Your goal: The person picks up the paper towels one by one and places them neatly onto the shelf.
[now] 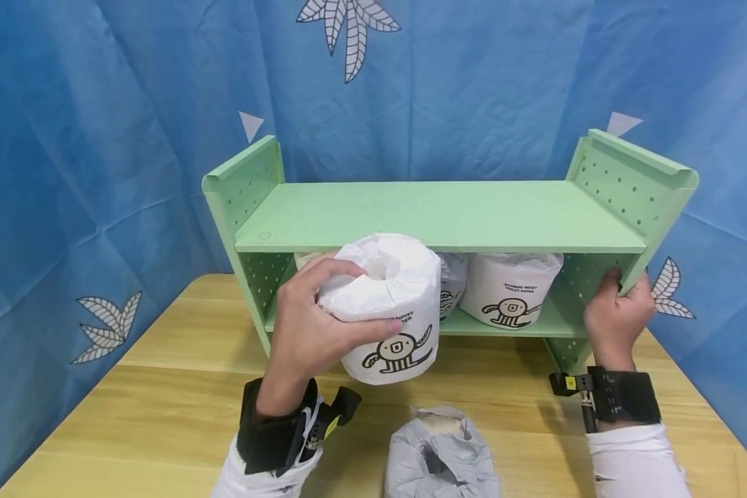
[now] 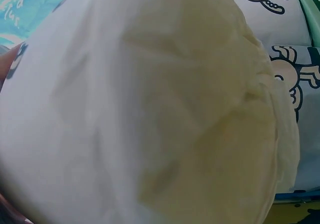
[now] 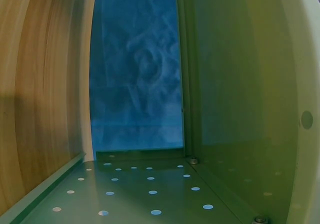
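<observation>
White cylindrical paper-wrapped roll (image 1: 404,297) is held by the left hand (image 1: 311,308), thumb and fingers spread around it; below that grip sits a crumpled grey paper-wrapped roll (image 1: 465,460). Rightward, the right hand (image 1: 619,318) clasps the pale-green perforated shelf (image 1: 436,214) by its side edge.

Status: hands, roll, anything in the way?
Left hand gripping white roll, held up before green shelf. Right hand gripping its right side panel. Other rolls on lower tier; held roll hides part, clearance unclear.
</observation>
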A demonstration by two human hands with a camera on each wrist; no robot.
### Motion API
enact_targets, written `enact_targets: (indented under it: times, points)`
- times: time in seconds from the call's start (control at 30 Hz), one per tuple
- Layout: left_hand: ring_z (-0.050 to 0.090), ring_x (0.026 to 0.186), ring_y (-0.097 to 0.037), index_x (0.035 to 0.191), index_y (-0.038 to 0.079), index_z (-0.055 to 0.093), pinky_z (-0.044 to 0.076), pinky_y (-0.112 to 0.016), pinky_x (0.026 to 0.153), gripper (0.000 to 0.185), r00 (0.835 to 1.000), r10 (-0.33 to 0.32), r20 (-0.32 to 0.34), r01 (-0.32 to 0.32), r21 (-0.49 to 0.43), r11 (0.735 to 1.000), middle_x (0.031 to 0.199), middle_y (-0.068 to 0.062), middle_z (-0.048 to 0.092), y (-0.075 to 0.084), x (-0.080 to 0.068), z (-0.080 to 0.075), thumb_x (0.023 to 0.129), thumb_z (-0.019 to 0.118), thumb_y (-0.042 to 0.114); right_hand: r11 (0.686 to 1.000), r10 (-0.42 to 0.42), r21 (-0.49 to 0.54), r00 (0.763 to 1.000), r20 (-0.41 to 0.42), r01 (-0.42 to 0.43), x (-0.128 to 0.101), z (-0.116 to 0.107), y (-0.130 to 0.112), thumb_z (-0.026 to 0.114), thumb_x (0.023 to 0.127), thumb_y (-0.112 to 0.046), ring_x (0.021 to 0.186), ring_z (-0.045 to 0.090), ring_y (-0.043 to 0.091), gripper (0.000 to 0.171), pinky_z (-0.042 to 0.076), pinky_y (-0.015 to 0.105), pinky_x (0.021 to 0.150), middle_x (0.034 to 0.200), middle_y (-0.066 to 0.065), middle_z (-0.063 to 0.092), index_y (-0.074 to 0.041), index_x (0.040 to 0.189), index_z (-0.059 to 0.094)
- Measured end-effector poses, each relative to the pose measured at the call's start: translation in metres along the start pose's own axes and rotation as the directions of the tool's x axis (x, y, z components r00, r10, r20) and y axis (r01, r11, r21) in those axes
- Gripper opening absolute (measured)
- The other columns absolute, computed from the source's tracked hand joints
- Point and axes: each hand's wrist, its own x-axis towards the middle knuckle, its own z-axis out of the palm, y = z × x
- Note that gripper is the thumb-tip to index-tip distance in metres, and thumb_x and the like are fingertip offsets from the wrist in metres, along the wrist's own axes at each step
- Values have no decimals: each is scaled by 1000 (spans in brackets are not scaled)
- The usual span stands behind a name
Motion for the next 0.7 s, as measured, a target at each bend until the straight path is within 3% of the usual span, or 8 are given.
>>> enact_targets:
  times: [0.17,0.43,0.63,0.7]
  points:
    - [58,106,-20,91,9,70,51,-44,83,52,1000,3,-5,-3,7,1000,108,-3,70,2,2,-1,47,97,18,1000,-1,6,1000,3,1,0,0,0,49,97,-14,61,41,1,21,29,20,56,64,-18,40,-26,79,51]
    - [58,106,-21,91,10,71,51,-45,81,52,1000,13,0,-13,8,1000,110,-4,69,8,7,-2,48,97,19,1000,-12,9,1000,6,12,2,1,1,48,97,-13,59,38,4,18,27,21,56,63,-12,38,-13,80,54]
    - [60,105,-21,91,10,70,53,-45,80,51,1000,19,1,-19,-7,1000,110,-4,69,11,10,-4,48,97,18,1000,5,17,1000,8,-5,1,1,0,48,97,-13,67,45,-1,22,32,19,61,70,-23,44,4,92,61]
    - [60,105,-20,91,10,70,53,-44,80,51,1000,16,0,-16,-1,1000,110,-3,69,12,11,-5,48,97,18,1000,12,12,1000,14,-12,0,0,0,48,97,-14,67,45,-1,22,33,19,61,70,-24,44,2,93,62]
